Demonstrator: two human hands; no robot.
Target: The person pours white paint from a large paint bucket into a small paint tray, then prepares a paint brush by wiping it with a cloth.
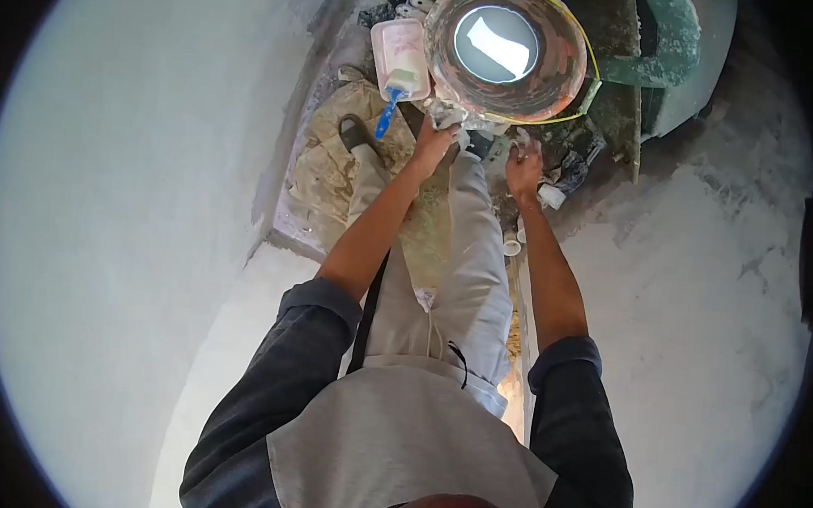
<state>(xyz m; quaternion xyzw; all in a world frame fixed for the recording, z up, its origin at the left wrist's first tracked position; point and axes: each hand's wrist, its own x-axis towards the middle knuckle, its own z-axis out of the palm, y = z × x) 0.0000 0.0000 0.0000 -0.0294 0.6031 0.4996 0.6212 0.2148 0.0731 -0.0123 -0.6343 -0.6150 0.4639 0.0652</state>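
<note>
In the head view, your left hand (432,147) and right hand (524,172) are whitish-smeared, fingers curled — I can't tell whether either grip has hold of anything. The bucket (562,66) stands just beyond both. Your left hand sits near the jutting blue handle (388,117); a careless sideways sweep could knock it.

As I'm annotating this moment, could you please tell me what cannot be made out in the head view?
All in the head view:
Left hand: whether it grips anything; fingers too small against whitish clutter.
Right hand: its grip likewise; fingertips too small.
Bucket: its bottom, hidden by its glaring contents.
Green object: its far part, cut off by the top edge.
</note>
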